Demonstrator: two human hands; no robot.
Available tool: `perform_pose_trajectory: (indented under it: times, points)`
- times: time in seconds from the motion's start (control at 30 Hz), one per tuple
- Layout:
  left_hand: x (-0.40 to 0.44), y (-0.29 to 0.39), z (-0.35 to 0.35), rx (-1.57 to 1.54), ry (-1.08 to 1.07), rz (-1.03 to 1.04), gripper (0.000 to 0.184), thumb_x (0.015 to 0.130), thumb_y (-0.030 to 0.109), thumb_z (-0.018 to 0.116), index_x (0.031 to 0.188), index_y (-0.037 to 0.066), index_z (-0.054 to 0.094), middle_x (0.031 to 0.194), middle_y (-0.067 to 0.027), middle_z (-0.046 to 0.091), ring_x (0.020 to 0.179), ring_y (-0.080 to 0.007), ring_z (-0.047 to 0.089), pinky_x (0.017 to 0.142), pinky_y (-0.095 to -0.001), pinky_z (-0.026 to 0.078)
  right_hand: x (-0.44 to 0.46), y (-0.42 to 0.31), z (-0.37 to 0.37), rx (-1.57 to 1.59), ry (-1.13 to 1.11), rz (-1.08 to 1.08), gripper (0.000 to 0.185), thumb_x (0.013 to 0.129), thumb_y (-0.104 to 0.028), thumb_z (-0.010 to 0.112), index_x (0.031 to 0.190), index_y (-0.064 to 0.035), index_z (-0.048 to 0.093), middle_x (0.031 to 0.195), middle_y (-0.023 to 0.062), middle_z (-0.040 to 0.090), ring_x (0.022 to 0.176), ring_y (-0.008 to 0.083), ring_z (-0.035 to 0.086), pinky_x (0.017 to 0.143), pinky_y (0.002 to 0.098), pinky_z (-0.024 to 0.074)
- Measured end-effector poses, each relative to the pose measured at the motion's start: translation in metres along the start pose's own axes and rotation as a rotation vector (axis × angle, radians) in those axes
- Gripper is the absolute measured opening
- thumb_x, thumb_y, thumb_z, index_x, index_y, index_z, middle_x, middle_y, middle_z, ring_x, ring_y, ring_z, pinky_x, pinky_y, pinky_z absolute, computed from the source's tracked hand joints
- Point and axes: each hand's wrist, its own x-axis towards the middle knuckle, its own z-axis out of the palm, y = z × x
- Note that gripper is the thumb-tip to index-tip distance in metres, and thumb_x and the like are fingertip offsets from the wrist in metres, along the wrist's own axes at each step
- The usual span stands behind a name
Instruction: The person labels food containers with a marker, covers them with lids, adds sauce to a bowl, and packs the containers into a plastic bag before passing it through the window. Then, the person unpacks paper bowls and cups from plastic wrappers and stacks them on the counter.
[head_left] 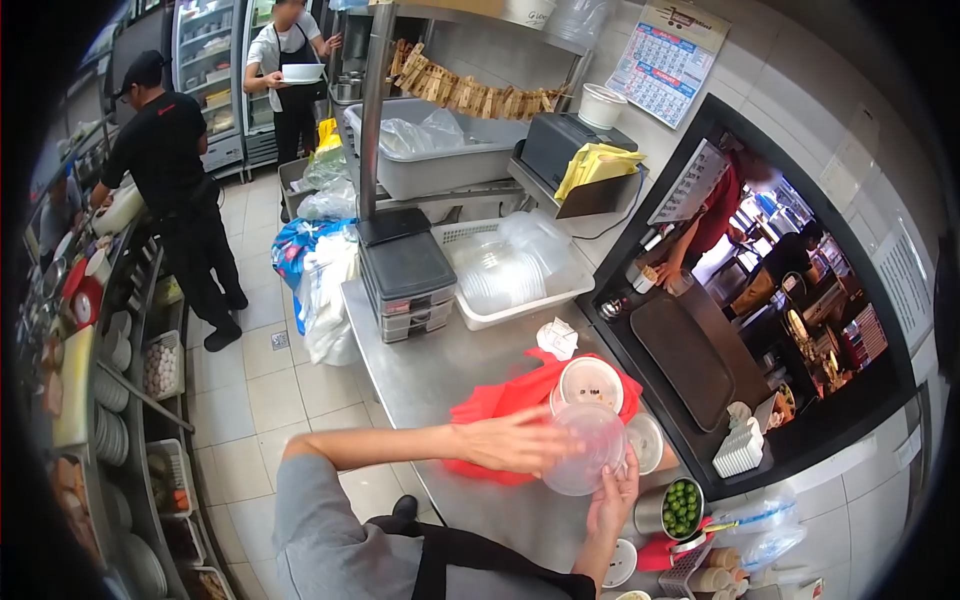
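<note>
A clear round plastic lid [585, 450] is held at its edge by my right hand [612, 492], the fingers closed on it. My left hand [510, 441] lies at the lid's left side with fingers stretched out; motion blurs their tips, and contact with the lid is unclear. Just beyond the lid, a round tub with a marked lid [590, 384] sits on a red plastic bag [500, 402] spread over the steel table [400, 370]. Another round tub [643, 443] stands to the right of the lid.
A metal pot of green fruit [681, 508] stands at the right. Farther back are stacked drawers [405, 270] and a white bin of plastic containers [520, 280]. A dark tray [682, 365] lies in the serving window. Two people stand at the left; others are beyond the window.
</note>
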Motion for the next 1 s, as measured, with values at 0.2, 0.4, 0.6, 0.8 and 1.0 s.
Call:
perform_pose_trajectory:
  times: [0.2, 0.4, 0.6, 0.8, 1.0]
  points:
    - [0.030, 0.053, 0.032, -1.451, 1.009, -1.230, 0.034, 0.094, 0.034, 0.039, 0.119, 0.012, 0.037, 0.127, -0.0131, 0.042, 0.122, -0.0253, 0.039, 0.100, -0.0437, 0.032, -0.035, 0.006, -0.015, 0.565, -0.011, 0.099, 0.057, 0.082, 0.000, 0.054, 0.133, -0.0111, 0.031, 0.127, 0.0080, 0.044, 0.104, 0.0197, 0.051, 0.084, 0.0352, 0.0474]
    - [0.050, 0.106, 0.075, -2.001, 0.668, -1.084, 0.037, 0.091, 0.024, 0.046, 0.122, 0.006, 0.039, 0.125, -0.0122, 0.046, 0.116, -0.0237, 0.046, 0.096, -0.0360, 0.038, -0.083, 0.013, -0.017, -0.171, -0.176, -0.030, 0.049, 0.084, -0.005, 0.058, 0.129, -0.0053, 0.041, 0.098, 0.0003, 0.053, 0.080, 0.0081, 0.053, 0.073, 0.0212, 0.0438]
    - [0.047, 0.132, 0.104, -1.963, 0.464, -1.423, 0.018, 0.093, 0.026, 0.047, 0.092, 0.010, 0.053, 0.108, -0.0103, 0.058, 0.108, -0.0226, 0.052, 0.095, -0.0381, 0.040, -0.164, -0.063, -0.128, -0.118, 0.390, -0.055, 0.046, 0.085, -0.014, 0.053, 0.129, -0.0067, 0.042, 0.078, -0.0038, 0.048, 0.070, 0.0058, 0.050, 0.067, 0.0214, 0.0432]
    - [0.084, 0.162, 0.115, -2.223, -0.151, -1.237, 0.039, 0.095, 0.035, 0.036, 0.114, 0.004, 0.052, 0.126, -0.0155, 0.048, 0.120, -0.0245, 0.042, 0.101, -0.0396, 0.031, -0.265, -0.088, -0.228, 0.173, 1.136, -0.320, 0.033, 0.091, -0.012, 0.046, 0.123, -0.0032, 0.047, 0.102, 0.0033, 0.059, 0.084, 0.0107, 0.056, 0.080, 0.0247, 0.0464]
    - [0.129, 0.215, 0.165, -2.114, -0.825, -0.908, 0.055, 0.095, 0.033, 0.038, 0.137, 0.000, 0.025, 0.143, -0.0162, 0.025, 0.133, -0.0234, 0.023, 0.107, -0.0371, 0.020, -0.281, -0.005, -0.282, -0.168, 1.253, -0.224, 0.023, 0.089, -0.005, 0.046, 0.108, 0.0006, 0.058, 0.100, 0.0044, 0.061, 0.087, 0.0115, 0.057, 0.079, 0.0239, 0.0441]
